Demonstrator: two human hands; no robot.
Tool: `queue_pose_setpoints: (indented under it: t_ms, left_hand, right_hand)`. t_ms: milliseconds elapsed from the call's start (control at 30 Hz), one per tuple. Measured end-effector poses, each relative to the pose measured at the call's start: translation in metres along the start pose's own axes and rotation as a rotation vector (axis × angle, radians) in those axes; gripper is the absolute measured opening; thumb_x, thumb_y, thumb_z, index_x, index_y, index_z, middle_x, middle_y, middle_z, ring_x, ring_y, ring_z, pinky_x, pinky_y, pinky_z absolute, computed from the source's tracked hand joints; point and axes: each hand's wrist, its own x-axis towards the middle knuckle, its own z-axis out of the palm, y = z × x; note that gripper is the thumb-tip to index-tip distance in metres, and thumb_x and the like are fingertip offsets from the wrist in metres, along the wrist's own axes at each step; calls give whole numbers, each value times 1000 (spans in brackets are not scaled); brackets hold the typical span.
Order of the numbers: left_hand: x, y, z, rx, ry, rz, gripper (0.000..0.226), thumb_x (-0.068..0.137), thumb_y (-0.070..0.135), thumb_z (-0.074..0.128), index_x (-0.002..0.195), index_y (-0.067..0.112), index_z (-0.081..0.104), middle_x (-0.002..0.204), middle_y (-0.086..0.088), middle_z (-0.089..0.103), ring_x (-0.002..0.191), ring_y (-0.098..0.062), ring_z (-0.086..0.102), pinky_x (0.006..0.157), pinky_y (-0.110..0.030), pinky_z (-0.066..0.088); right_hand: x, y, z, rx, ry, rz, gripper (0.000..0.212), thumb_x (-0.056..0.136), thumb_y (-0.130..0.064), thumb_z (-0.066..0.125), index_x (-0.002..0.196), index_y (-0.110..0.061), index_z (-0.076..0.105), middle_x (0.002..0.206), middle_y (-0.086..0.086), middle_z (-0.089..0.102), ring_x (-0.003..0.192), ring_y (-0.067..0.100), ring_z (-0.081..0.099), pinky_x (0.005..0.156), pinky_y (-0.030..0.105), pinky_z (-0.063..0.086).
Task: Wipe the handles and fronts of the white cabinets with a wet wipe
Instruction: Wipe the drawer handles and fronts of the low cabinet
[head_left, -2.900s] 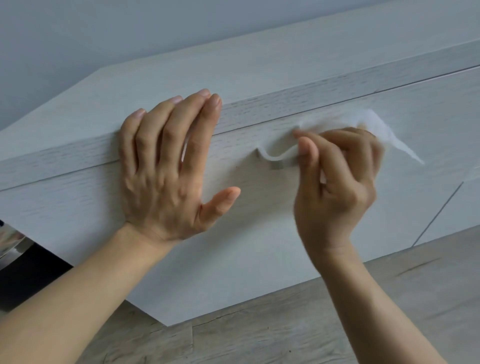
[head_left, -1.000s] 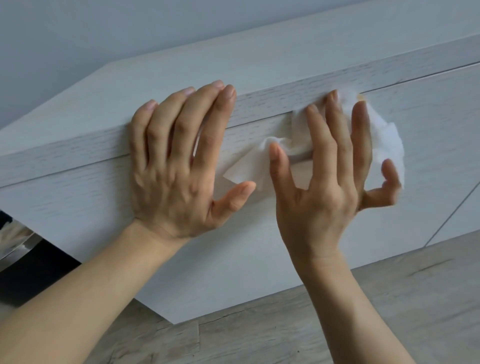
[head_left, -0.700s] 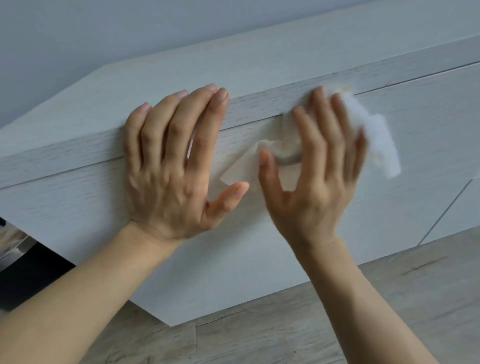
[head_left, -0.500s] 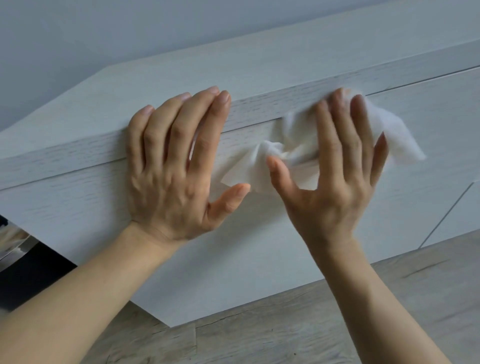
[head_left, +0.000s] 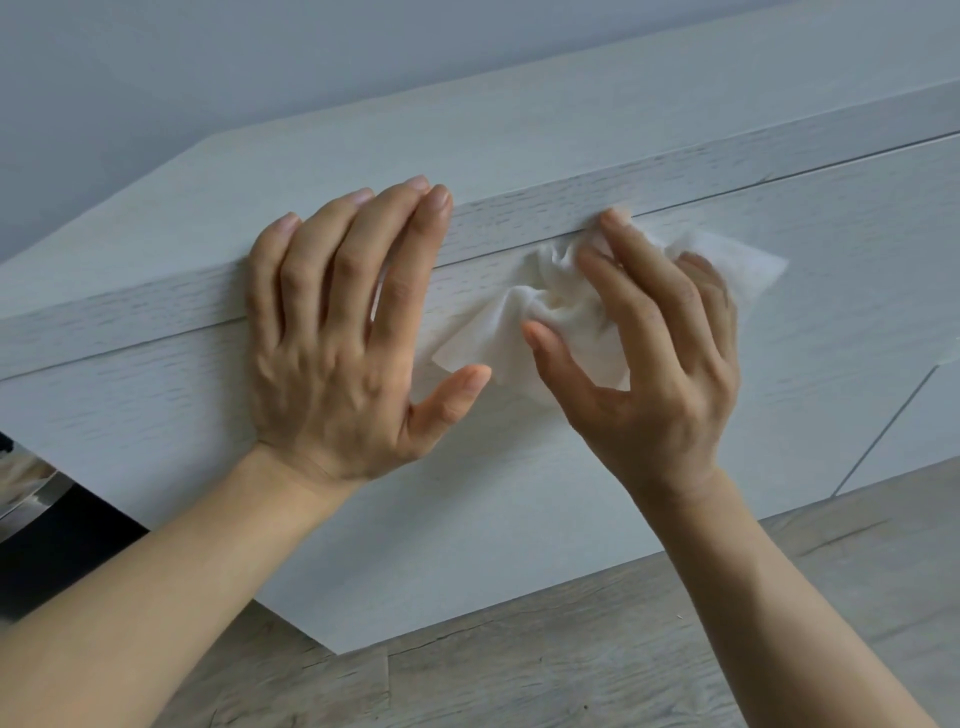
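The white wood-grain cabinet door (head_left: 519, 493) fills the middle of the head view. My left hand (head_left: 343, 338) lies flat on its upper left part, fingers together and reaching over the top edge, holding nothing. My right hand (head_left: 654, 364) presses a crumpled white wet wipe (head_left: 540, 317) against the door just under the top seam, fingers curled over it. The wipe covers the handle, which is hidden. One corner of the wipe sticks out to the right of my fingers.
The cabinet top (head_left: 519, 130) runs along under a pale grey wall (head_left: 208, 67). A second cabinet front (head_left: 924, 426) adjoins at the right past a thin gap. Grey wood-look floor (head_left: 571, 665) lies below. A dark area with a shiny object (head_left: 26, 483) sits at the left.
My right hand went from pinching the wipe on the handle to pressing it flat on the door, rubbing left and right. Now its fingers have curled and bunched the wipe. The left hand stayed put.
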Motion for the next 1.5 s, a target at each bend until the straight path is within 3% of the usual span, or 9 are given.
queue_pose_setpoints:
  t_ms: [133,200,367,533,700,900,1033,1133,1500]
  left_hand:
    - [0,0,0,4,3,3,76,94,57,11,141,5,39,139,-12,45,125,-29,38,110,-40,19]
    - [0,0,0,0,3,1,75,94,57,11,141,5,39,139,-12,45,125,-29,38,111,-39,18]
    - [0,0,0,-1,-1,2,76,94,57,11,141,5,39,139,-10,41,125,-28,37,111,-40,19]
    - [0,0,0,0,-4,1,76,94,57,11,141,5,39,140,-9,40,126,-28,36,110,-41,19]
    - [-1,0,0,2,-6,-5,76,94,58,10,141,6,38,140,-9,38,126,-27,35,110,-40,19]
    - [-1,0,1,11,-2,-3,75,94,57,12,141,6,38,140,-9,39,126,-28,36,112,-39,18]
    - [-1,0,1,14,1,0,75,94,57,13,141,5,39,140,-10,41,125,-29,37,110,-41,20]
    - [0,0,0,12,2,1,75,94,57,13,141,5,39,139,-11,43,125,-29,37,110,-40,20]
    - [-1,1,0,-3,4,-4,75,94,56,11,140,4,40,139,-12,44,125,-29,37,109,-41,20]
  right_hand:
    - [7,4,-1,115,-50,84,57,84,-37,73,109,12,61,123,18,43,106,27,54,89,33,50]
    - [6,5,-1,37,-41,45,50,84,-40,72,102,6,68,114,15,54,99,26,57,84,39,51]
    - [-5,4,1,-133,10,10,45,87,-47,66,99,-5,73,111,18,65,112,32,58,108,51,31]
    - [-6,9,0,-78,19,27,47,84,-49,68,96,-4,72,93,19,67,91,26,58,90,46,47]
    - [1,13,0,-36,-22,-11,44,85,-47,66,85,-3,69,72,16,58,76,27,47,78,42,43]
    - [-5,10,-3,-14,-58,44,39,90,-44,63,96,-6,70,106,21,64,102,30,55,96,46,42]
    - [-14,-7,2,-19,-72,124,41,94,-45,53,117,-12,61,133,24,47,130,41,38,112,50,24]
    - [-14,-5,1,-4,-114,44,40,96,-41,53,121,-10,58,132,14,49,128,34,43,106,48,33]
    - [-8,0,0,6,-61,119,40,93,-43,59,113,-9,65,125,14,57,126,34,43,111,44,26]
